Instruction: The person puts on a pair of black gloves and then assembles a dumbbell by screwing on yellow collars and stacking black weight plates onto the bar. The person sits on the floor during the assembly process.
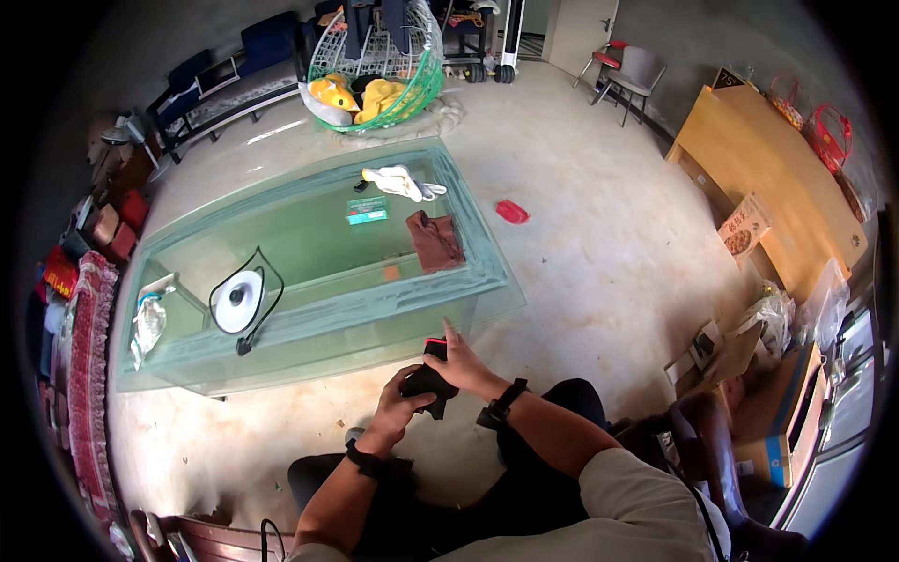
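Note:
Above the floor, just past the near edge of the glass table (pixel 375 292), I hold a small black object with a red top edge (pixel 433 382); its exact kind is unclear. My left hand (pixel 398 410) grips it from the left and below, thumb across it. My right hand (pixel 461 367) presses against its upper right side, index finger stretched forward. On the table lie a white disc-shaped appliance with a black cord and plug (pixel 236 298), a brown folded cloth (pixel 434 241), a green box (pixel 366 210), white gloves (pixel 403 182) and a silvery plastic packet (pixel 148 328).
A red packet (pixel 512 212) lies on the floor right of the table. Further right stand a wooden desk (pixel 773 169) and an open cardboard box (pixel 777 412). A hanging basket chair (pixel 426 80) and a blue-backed bench (pixel 225 89) stand at the back, a grey chair (pixel 641 70) at the far right.

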`<act>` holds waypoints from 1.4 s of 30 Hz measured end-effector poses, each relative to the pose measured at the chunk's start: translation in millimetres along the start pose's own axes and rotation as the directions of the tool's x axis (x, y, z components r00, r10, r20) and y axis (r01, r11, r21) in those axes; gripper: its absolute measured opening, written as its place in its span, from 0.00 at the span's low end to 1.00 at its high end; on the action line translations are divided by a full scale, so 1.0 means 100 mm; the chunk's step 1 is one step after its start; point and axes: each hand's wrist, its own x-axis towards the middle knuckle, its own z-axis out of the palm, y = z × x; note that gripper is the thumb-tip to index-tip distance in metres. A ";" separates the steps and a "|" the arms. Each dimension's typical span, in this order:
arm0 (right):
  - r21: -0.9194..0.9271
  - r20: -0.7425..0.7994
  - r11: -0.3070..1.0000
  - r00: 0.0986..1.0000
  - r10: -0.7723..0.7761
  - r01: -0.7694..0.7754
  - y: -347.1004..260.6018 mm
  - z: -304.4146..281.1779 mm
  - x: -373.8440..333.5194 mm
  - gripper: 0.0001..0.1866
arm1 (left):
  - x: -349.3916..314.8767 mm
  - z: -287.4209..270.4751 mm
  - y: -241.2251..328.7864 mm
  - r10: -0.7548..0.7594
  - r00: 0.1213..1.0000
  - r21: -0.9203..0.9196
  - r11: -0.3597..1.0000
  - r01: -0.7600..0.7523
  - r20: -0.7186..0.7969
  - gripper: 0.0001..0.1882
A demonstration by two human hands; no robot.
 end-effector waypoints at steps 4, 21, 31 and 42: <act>-0.253 0.238 0.965 0.971 -0.010 0.072 -0.25 -0.25 -0.34 0.35 | -0.14 -0.06 -0.23 0.039 0.997 0.058 0.998 -0.035 -0.071 0.28; 0.786 0.244 0.563 0.965 0.099 -0.257 -0.19 -0.63 -0.12 0.13 | 0.04 -0.28 0.05 0.189 0.948 -0.176 0.955 -0.238 -0.255 0.30; 0.613 0.226 0.772 0.974 0.033 -0.169 -0.31 -0.76 -0.17 0.13 | -0.09 -0.21 0.06 0.295 0.838 0.185 0.954 -0.235 -0.459 0.15; 0.741 -0.116 0.670 0.977 0.177 -0.033 -0.09 -0.77 -0.13 0.11 | -0.11 -0.37 -0.02 0.420 0.776 0.263 0.906 -0.331 -0.470 0.11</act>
